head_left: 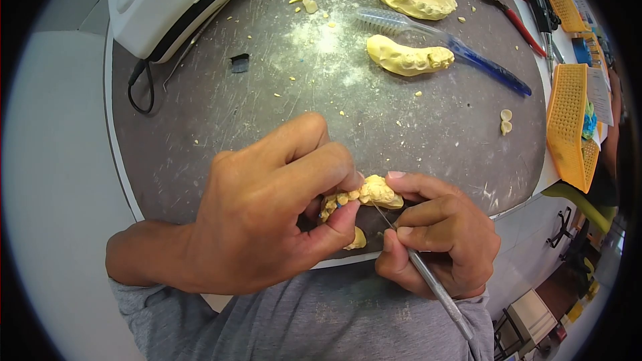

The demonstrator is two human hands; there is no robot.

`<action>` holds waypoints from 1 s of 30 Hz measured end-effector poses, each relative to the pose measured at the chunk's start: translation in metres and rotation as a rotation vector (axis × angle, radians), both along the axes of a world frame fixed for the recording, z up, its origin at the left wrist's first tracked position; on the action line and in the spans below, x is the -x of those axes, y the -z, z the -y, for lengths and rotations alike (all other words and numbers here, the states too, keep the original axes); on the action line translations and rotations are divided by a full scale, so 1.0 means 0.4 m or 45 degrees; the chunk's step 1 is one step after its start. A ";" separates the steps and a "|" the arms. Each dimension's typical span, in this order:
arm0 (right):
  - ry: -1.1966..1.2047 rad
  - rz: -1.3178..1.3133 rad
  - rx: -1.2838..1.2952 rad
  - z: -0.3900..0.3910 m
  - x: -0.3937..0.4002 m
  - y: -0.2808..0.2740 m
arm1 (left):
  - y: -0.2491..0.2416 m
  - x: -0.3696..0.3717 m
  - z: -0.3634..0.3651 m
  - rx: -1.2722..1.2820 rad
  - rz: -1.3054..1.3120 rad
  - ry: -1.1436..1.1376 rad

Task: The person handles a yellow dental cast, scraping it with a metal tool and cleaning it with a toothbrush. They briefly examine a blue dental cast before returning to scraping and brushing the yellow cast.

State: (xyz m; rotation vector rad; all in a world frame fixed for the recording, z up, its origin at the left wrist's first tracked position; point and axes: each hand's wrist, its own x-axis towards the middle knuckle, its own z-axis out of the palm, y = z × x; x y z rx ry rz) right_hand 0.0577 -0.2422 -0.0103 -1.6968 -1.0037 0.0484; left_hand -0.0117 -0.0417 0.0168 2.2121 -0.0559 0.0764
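Over by the worktop's [221, 120] near edge, the yellow cast [378, 192] sits in the fingers, its long axis running roughly along that edge. The left hand [267, 194] pinches its left part between thumb and forefinger. The right hand [448, 234] pinches a metal tool [435, 281], its thin tip slanting forward and left to the cast.

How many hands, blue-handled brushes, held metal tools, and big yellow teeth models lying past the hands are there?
Hands: 2 (left hand, right hand)
Blue-handled brush: 1
Held metal tool: 1
Big yellow teeth models past the hands: 2 (U-shaped model, curved model)
Total: 6
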 end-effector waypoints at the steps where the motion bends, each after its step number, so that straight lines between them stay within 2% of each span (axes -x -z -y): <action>1: 0.001 0.000 0.000 0.000 0.000 0.000 | 0.001 0.000 0.000 0.000 0.004 -0.003; 10: 0.020 0.110 0.030 -0.003 0.002 0.009 | 0.001 -0.001 0.000 -0.008 -0.019 -0.005; 12: 0.021 0.175 -0.044 -0.006 0.002 0.020 | 0.000 -0.001 0.000 -0.013 -0.018 -0.004; 30: -0.030 0.207 -0.028 -0.002 -0.006 0.020 | -0.008 -0.009 -0.009 0.012 -0.090 0.033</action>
